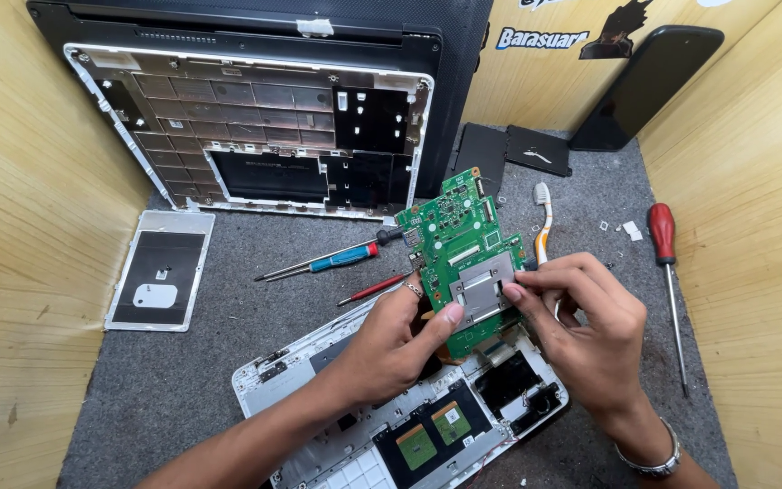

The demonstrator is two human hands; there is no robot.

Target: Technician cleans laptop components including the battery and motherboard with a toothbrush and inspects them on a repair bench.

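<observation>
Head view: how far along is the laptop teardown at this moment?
Done: the keyboard frame leans stripped against the back wall, and a cover panel lies aside. In hand: the left hand and right hand hold the green circuit board above the white base. Left: two small green boards remain in that base.

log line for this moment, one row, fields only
left hand: holds green circuit board | right hand: pinches board's metal plate | below: open white laptop base | mat: screwdrivers, toothbrush

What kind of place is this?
Probably a small electronics repair bench: both hands hold a green circuit board over an opened laptop base, with screwdrivers lying on the grey mat.
</observation>
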